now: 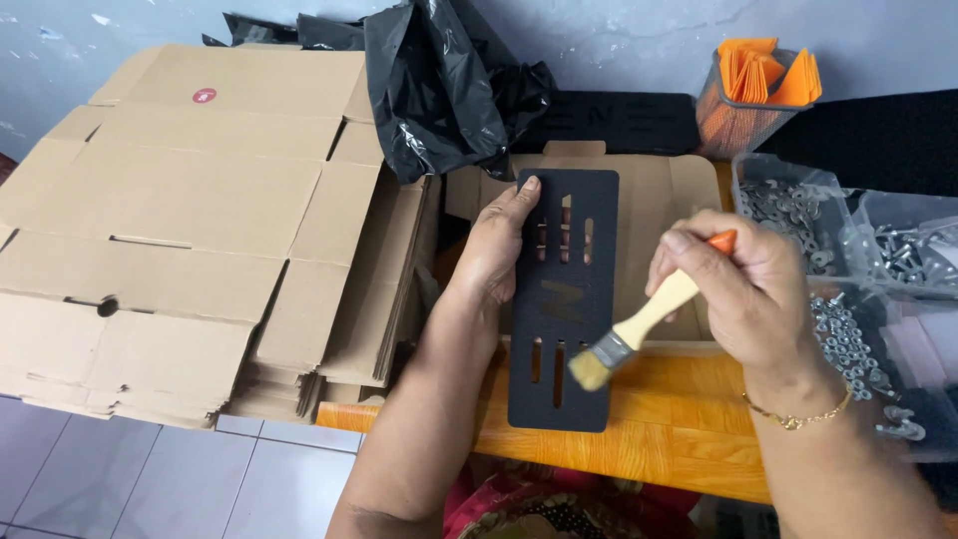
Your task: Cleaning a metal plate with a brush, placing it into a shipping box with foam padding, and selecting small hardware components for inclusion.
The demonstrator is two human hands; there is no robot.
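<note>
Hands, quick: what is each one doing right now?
Left hand: closed on the black slotted plate, gripping its left edge.
Right hand: closed on the paintbrush, bristles on the plate.

A small packing workshop: stacked flat cardboard boxes (190, 240) and tubs of metal screws (798, 210)

A stack of flattened brown cardboard boxes (190, 230) lies at left, the top one bearing a small round red sticker (205, 96).

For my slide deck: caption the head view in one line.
Left hand steadies a black slotted plate while right hand brushes it with a paintbrush.
</note>
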